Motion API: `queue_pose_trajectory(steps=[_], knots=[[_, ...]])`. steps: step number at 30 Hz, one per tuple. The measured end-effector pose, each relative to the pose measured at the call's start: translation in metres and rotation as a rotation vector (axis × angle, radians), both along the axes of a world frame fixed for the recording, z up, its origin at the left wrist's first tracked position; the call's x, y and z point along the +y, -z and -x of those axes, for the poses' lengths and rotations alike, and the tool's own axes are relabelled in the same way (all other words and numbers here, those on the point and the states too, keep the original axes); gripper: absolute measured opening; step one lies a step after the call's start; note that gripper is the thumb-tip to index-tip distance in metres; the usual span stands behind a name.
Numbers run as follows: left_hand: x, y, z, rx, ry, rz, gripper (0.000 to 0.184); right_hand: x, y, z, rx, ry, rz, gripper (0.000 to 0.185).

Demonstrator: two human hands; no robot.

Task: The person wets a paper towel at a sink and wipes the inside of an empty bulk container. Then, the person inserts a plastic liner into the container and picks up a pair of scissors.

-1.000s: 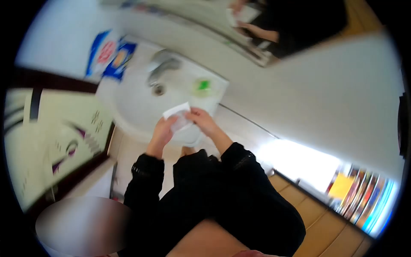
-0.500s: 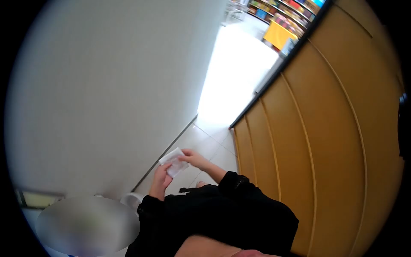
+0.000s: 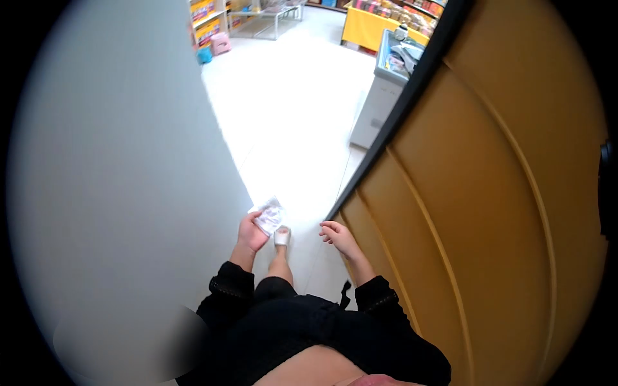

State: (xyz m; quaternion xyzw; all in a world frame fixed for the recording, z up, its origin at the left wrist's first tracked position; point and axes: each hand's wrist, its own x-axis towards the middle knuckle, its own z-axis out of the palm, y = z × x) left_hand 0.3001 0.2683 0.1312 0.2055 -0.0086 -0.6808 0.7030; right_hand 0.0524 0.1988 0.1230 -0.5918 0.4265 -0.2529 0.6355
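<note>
My left hand (image 3: 253,235) grips a small, flat white packet (image 3: 271,217) with a crumpled, shiny surface; it looks like a tissue pack, though its print is too blurred to read. The thumb lies over its near edge. To the right, my right hand (image 3: 339,237) hangs apart from the packet, its fingers loosely curled with nothing in them, close to the brown panelled surface (image 3: 463,193). Below the packet, my foot in a white open-toed shoe (image 3: 282,237) stands forward on the pale floor.
A grey-white wall (image 3: 129,148) runs along the left. Beyond the opening stand a grey-white chest (image 3: 376,109) with items on top, a yellow-draped table (image 3: 362,29), a white metal rack (image 3: 277,26), stocked shelves (image 3: 207,29) and a pink case (image 3: 220,43).
My right hand has let go of the packet and moved right. The packet stays in my left hand. The view has turned and come forward, showing more of the shop.
</note>
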Motion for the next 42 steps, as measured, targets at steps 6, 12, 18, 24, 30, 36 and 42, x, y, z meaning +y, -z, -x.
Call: queue_pose_trajectory(steps=[6, 12, 18, 24, 30, 36, 42], knots=[[0.193, 0.022, 0.078, 0.071, 0.088, 0.108, 0.043, 0.159, 0.074, -0.013, 0.380, -0.086, 0.458, 0.037], [0.220, 0.002, 0.021, -0.047, -0.078, -0.031, 0.036, 0.181, 0.065, -0.062, 1.034, -0.076, 0.271, 0.031], [0.067, -0.052, -0.022, 0.023, -0.149, -0.370, 0.036, -0.062, 0.148, 0.061, 1.272, -0.028, 0.030, 0.032], [-0.094, -0.019, -0.046, -0.068, 0.208, -0.373, 0.036, -0.093, 0.047, 0.202, 1.946, 0.142, -0.087, 0.038], [-0.236, -0.034, -0.040, -0.098, 0.503, -0.333, 0.037, -0.061, -0.004, 0.314, 1.871, 0.268, -0.689, 0.031], [-0.316, -0.059, 0.006, -0.106, 0.924, -0.273, 0.040, -0.050, -0.037, 0.267, 2.096, 0.090, -0.862, 0.024], [-0.364, -0.080, 0.096, -0.161, 1.280, -0.201, 0.041, -0.006, -0.029, 0.228, 2.108, -0.164, -0.955, 0.035]])
